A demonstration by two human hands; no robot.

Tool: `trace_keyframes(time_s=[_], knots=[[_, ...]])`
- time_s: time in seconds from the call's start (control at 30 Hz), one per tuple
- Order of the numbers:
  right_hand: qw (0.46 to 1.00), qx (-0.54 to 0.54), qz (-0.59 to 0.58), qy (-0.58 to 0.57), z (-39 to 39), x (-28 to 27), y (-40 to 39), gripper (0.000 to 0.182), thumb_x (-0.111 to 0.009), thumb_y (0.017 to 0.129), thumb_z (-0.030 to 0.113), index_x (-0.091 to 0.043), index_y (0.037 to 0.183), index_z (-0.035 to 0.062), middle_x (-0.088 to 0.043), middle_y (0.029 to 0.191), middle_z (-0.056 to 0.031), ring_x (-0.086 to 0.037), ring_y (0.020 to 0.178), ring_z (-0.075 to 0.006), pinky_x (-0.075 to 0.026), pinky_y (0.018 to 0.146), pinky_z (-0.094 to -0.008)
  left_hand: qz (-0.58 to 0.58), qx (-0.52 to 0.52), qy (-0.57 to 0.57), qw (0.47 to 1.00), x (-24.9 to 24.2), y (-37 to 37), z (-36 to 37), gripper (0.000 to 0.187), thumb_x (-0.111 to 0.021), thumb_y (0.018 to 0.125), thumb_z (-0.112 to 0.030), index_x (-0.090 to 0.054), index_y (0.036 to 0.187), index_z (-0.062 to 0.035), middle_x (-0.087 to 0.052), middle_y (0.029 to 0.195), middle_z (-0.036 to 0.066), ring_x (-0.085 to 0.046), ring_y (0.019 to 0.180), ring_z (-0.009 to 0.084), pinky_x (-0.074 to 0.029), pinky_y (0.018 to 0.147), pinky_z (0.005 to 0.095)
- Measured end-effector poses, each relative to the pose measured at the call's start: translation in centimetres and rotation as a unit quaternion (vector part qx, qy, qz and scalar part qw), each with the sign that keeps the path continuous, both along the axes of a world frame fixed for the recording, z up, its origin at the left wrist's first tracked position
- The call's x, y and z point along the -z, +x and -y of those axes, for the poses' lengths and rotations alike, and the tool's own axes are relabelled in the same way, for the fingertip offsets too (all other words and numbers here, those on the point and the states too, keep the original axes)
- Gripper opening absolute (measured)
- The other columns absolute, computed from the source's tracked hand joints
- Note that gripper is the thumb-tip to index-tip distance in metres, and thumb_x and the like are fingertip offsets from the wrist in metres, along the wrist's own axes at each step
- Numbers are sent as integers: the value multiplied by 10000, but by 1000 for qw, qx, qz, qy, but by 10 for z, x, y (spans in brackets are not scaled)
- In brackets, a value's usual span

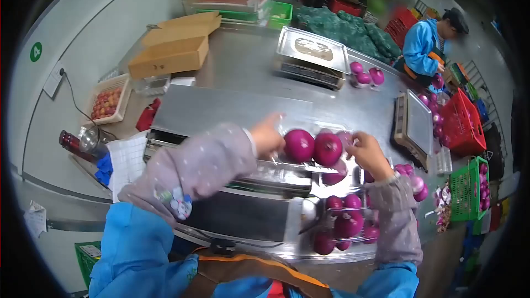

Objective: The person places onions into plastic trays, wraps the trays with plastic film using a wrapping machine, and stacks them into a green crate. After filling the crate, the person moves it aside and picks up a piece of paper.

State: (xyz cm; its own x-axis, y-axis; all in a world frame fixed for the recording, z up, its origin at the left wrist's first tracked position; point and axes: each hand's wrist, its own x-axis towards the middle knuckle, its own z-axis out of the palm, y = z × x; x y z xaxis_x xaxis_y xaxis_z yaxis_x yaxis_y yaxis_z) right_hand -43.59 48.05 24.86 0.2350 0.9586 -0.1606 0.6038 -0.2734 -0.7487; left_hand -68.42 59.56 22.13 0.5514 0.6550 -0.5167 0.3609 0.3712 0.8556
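Two large purple onions, the left onion [299, 145] and the right onion [328, 149], sit side by side in a clear plastic tray [301, 166] above the metal wrapping machine. My left hand [268, 137] is closed at the tray's left end, by clear film. At the other end my right hand [366, 154] pinches the clear tray or film with bent fingers; which of these it holds is hard to tell. Below, more purple onions [349, 224] lie in clear trays near the table's front edge. Beside my right sleeve are loose onions [417, 184].
A weighing scale [313, 49] stands at the back, another scale [414, 124] at the right. An open cardboard box [169, 55] is at the back left. Red crate [464, 122] and green crate [469, 189] stand right. A co-worker [424, 47] stands beyond the table.
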Motion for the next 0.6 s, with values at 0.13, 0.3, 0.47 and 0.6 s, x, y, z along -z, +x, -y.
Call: trace_keyframes(time_s=[0.13,0.3,0.47,0.6], knots=[[997,23,-64,-36,-87,34,-85,276,-551,720,78,-550,956,-65,-623,641,-124,-566,494,-169,-426,406,-282,-60,-6,64,996,-8,-90,-80,865,-524,633,117,-232,1358,-253,-517,655,90,-526,492,159,-425,363,278],[994,9,-83,-66,-129,48,-134,265,-555,720,76,-573,950,-53,-621,627,-104,-562,466,-145,-425,380,-260,-77,-38,-2,996,24,-143,-108,855,-522,642,115,-243,1365,-245,-541,631,117,-516,436,165,-403,356,269],[986,-81,-23,-144,-108,18,-118,268,-591,753,107,-580,987,-20,-639,662,-80,-546,469,-134,-437,420,-271,-5,5,-67,998,21,-157,-91,732,-558,725,42,-236,1371,-84,-579,719,124,-571,566,167,-431,425,243],[900,-324,271,108,-54,-9,-65,262,-573,680,44,-638,926,106,-614,747,-63,-598,619,-227,-483,537,-309,-88,189,514,832,7,-232,-67,556,-605,720,-37,-482,1249,-155,-539,720,72,-557,683,225,-452,580,326]])
